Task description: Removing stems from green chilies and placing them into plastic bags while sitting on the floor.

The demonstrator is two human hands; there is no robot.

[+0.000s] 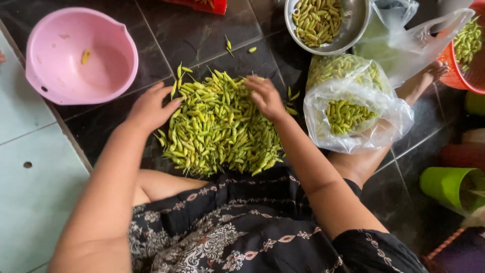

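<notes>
A heap of small green-yellow chili peppers [217, 129] lies on the dark tiled floor in front of my lap. My left hand [150, 107] rests on the heap's left edge, fingers curled among the peppers. At the heap's top right my right hand [265, 96] presses down with fingers bent into the peppers. Whether either hand pinches a pepper is hidden by the fingers.
A pink plastic bowl [60, 76] with one pepper sits at the upper left. A metal bowl [353, 25] of peppers stands at the top, a clear plastic bag [389, 114] of peppers beside my right arm. An orange basket [467, 73] and a green cup [447, 184] are at the right.
</notes>
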